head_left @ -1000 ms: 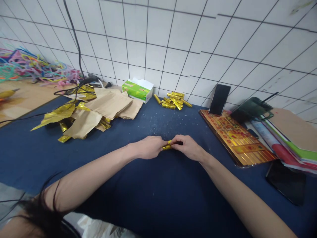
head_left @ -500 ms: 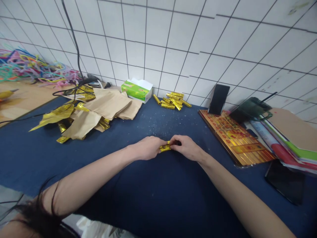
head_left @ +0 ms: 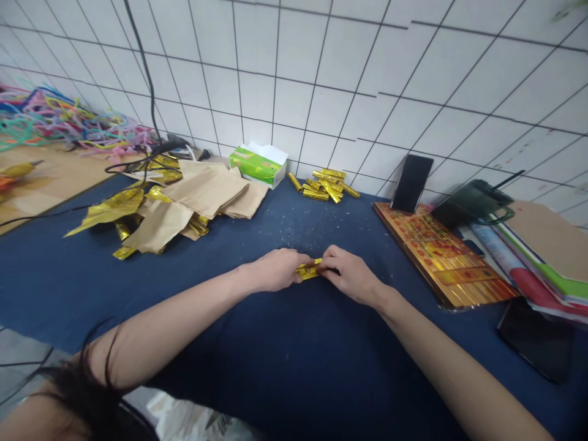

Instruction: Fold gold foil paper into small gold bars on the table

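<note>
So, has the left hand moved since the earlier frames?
Yes, slightly: against the tissue box, the left hand sits a little further left and nearer the tiled wall, still on the gold foil strip.

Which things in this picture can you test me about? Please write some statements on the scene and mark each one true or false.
1. The left hand and the right hand both pinch a small gold foil strip. True.
2. The tissue box stands to the right of the pile of gold sticks. False: it stands to the left of the pile.
3. A phone stands upright near the wall. True.
4. The colored strands lie on the blue cloth. False: they lie beyond it, on a wooden surface.
5. Brown paper sheets lie to the left of the hands. True.
</note>
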Demonstrator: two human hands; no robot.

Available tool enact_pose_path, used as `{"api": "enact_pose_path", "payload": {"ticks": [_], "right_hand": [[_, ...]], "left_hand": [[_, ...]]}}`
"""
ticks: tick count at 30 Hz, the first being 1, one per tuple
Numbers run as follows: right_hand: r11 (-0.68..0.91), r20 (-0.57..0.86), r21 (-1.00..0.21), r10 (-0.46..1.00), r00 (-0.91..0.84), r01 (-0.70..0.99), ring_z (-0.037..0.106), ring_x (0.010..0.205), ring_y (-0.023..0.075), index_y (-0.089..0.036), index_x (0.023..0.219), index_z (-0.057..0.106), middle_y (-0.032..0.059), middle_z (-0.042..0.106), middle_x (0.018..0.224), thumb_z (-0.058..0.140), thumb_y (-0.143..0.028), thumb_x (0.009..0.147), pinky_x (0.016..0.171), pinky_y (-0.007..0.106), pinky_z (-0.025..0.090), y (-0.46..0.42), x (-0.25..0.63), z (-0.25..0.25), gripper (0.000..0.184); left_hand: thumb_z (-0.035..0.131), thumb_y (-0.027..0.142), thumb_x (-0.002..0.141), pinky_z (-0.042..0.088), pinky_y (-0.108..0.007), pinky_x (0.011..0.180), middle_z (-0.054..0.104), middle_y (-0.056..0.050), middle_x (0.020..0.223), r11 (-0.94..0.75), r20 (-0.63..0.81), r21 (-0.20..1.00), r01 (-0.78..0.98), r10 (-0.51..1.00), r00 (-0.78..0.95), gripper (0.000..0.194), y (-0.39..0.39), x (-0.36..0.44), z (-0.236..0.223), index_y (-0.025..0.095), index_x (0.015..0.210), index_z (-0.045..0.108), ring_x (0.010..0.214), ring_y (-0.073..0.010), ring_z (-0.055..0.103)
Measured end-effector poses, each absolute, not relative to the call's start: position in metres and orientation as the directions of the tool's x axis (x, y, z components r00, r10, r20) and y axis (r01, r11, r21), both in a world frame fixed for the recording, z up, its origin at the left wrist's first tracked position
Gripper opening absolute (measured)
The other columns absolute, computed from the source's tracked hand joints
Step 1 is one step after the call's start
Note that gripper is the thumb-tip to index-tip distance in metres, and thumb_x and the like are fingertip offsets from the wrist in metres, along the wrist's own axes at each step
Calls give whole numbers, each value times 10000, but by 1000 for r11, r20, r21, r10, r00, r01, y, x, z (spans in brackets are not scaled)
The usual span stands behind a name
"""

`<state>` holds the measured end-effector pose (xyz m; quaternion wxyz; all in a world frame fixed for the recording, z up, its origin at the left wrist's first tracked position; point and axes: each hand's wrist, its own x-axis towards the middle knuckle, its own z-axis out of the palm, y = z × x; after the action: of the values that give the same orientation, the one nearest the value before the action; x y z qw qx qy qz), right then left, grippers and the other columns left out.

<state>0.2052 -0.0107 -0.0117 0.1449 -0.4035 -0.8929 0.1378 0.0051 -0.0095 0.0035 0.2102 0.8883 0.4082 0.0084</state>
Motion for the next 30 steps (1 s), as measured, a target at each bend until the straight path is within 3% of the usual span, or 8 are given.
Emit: {"api": "enact_pose_path", "payload": {"ticks": [5,14,21,24,30], "right_hand": [[702,146,-254,708,-691,666,519,794,154,-232,869,646,33,524,879,535,-164,795,705,299,434,-12,213,-9,150],[755,221,-83,650,-727,651,476,772,179,-187,817,628,69,549,848,419,-138,850,676,320,392,-17,206,-13,217],[729,200,-207,684,-701,652,488,752,165,-183,809,602,39,574,776,432,-115,841,681,287,413,-7,205,-14,186],[668,167,-323,738,-654,671,503,765,160,-182,818,591,31,592,790,473,-125,826,700,288,415,-3,203,-12,130],[593,116,-387,791,-600,706,514,766,157,-181,785,585,28,606,788,484,-111,799,704,286,404,-3,201,-9,124]], "left_hand": [[505,213,803,414,-259,705,603,-49,922,-652,-107,359,668,682,723,438,-10,3,2,245,1236,447,852,-195,581],[429,174,808,405,-266,594,568,-46,816,-691,-117,213,691,684,720,339,-20,6,9,211,1141,480,719,-200,590],[438,269,816,422,-288,619,566,-73,843,-681,-107,213,701,697,709,282,-20,11,9,163,1062,528,729,-214,593],[414,193,817,416,-277,625,564,-62,823,-685,-78,238,688,693,717,261,-18,12,6,180,1041,548,730,-199,595],[376,140,814,402,-267,609,571,-54,774,-668,-24,295,683,710,704,302,-15,9,-1,209,1026,580,701,-189,591]]}}
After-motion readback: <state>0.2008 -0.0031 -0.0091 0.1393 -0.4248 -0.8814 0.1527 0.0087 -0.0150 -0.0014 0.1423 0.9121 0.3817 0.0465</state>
